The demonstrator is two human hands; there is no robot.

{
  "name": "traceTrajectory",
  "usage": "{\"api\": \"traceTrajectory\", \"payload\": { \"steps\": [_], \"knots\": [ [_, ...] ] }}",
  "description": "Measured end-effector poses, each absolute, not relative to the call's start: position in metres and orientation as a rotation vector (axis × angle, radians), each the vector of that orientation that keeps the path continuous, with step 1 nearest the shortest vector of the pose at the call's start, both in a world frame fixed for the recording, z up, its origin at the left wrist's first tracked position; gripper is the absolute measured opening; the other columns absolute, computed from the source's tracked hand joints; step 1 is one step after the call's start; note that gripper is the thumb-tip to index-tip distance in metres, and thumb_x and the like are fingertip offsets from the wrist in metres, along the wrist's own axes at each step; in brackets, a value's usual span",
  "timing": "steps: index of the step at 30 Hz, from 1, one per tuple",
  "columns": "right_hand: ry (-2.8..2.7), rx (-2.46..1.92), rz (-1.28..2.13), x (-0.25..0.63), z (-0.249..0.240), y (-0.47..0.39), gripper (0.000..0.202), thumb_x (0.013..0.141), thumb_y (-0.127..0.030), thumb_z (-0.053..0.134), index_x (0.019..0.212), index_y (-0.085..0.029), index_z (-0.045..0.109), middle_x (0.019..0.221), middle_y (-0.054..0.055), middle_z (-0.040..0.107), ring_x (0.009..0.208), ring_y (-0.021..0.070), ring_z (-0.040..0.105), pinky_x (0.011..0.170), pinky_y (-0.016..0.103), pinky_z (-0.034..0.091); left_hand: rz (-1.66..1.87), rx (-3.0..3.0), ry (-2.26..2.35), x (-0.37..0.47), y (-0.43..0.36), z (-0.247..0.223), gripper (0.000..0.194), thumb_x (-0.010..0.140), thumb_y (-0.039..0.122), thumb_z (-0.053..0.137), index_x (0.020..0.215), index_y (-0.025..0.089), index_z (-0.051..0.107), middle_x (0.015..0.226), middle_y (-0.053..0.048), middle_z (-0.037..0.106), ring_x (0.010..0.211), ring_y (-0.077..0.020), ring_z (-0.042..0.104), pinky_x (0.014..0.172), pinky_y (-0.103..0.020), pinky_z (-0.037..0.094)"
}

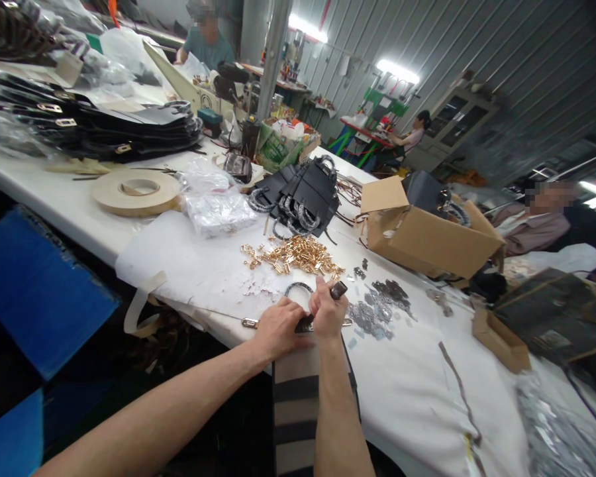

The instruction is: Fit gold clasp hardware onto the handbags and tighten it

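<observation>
My right hand [328,310] is closed in a fist around a dark-handled tool [338,290], its butt sticking out above the fingers and its working end hidden. Close beside it, my left hand [281,324] presses its curled fingers on a black bag piece [298,391] at the table edge. Pale bands cross this piece where it hangs down between my forearms. A gold-coloured metal fitting [249,322] shows left of my left hand, and a dark looped handle [298,287] lies just beyond both hands. Gold-coloured metal fittings [302,255] are heaped ahead, with small flat silver plates [372,315] to the right.
Black bag pieces with handles [302,192] lie behind the gold heap. A tape roll [136,192] and plastic-wrapped packets [216,205] sit to the left, near stacked black pieces [94,129]. An open cardboard box [427,238] stands right. Other people are farther back.
</observation>
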State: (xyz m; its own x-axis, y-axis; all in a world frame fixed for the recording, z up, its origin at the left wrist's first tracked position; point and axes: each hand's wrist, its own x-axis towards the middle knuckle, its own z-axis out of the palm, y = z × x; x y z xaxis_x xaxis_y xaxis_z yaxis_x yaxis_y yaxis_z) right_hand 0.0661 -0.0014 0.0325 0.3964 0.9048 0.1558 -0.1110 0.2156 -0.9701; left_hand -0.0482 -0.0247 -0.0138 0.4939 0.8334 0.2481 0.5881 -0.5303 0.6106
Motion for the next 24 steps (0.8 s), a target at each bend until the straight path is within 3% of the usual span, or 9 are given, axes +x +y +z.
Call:
{"api": "traceTrajectory", "payload": {
  "steps": [4, 11, 18, 24],
  "knots": [
    [-0.986, -1.168, 0.870, 0.067, 0.030, -0.004, 0.051, 0.087, -0.047, 0.075, 0.063, -0.024, 0.037, 0.043, -0.012, 0.035, 0.035, 0.0061, 0.030, 0.036, 0.022, 0.025, 0.690, 2.287, 1.166, -0.051, -0.024, -0.009, 0.043, 0.074, 0.051, 0.085, 0.102, 0.024, 0.068, 0.099, -0.004, 0.072, 0.103, -0.0270, 0.060, 0.083, -0.036, 0.052],
    [-0.965, -1.028, 0.693, 0.068, 0.014, -0.037, 0.047, 0.094, -0.037, 0.070, 0.064, -0.023, 0.037, 0.048, -0.012, 0.035, 0.040, 0.0059, 0.034, 0.043, 0.022, 0.032, 0.711, 2.270, 1.124, -0.052, -0.025, -0.007, 0.024, 0.080, 0.039, 0.080, 0.097, 0.024, 0.070, 0.097, -0.003, 0.072, 0.103, -0.0251, 0.059, 0.085, -0.034, 0.050],
    [-0.946, -0.752, 0.602, 0.068, 0.037, -0.043, 0.042, 0.100, -0.030, 0.062, 0.068, -0.022, 0.036, 0.049, -0.013, 0.029, 0.038, 0.0046, 0.026, 0.042, 0.019, 0.026, 0.739, 2.283, 1.128, -0.051, -0.025, -0.012, 0.050, 0.076, 0.054, 0.083, 0.113, 0.022, 0.070, 0.104, -0.005, 0.072, 0.107, -0.0277, 0.057, 0.088, -0.037, 0.051],
    [-0.968, -1.086, 0.554, 0.061, 0.011, -0.044, 0.046, 0.097, -0.037, 0.067, 0.065, -0.022, 0.038, 0.049, -0.011, 0.039, 0.041, 0.0063, 0.037, 0.046, 0.022, 0.036, 0.749, 2.282, 1.095, -0.053, -0.025, -0.010, 0.022, 0.080, 0.036, 0.080, 0.094, 0.022, 0.070, 0.097, -0.003, 0.071, 0.101, -0.0244, 0.058, 0.088, -0.035, 0.051]
  ]
}}
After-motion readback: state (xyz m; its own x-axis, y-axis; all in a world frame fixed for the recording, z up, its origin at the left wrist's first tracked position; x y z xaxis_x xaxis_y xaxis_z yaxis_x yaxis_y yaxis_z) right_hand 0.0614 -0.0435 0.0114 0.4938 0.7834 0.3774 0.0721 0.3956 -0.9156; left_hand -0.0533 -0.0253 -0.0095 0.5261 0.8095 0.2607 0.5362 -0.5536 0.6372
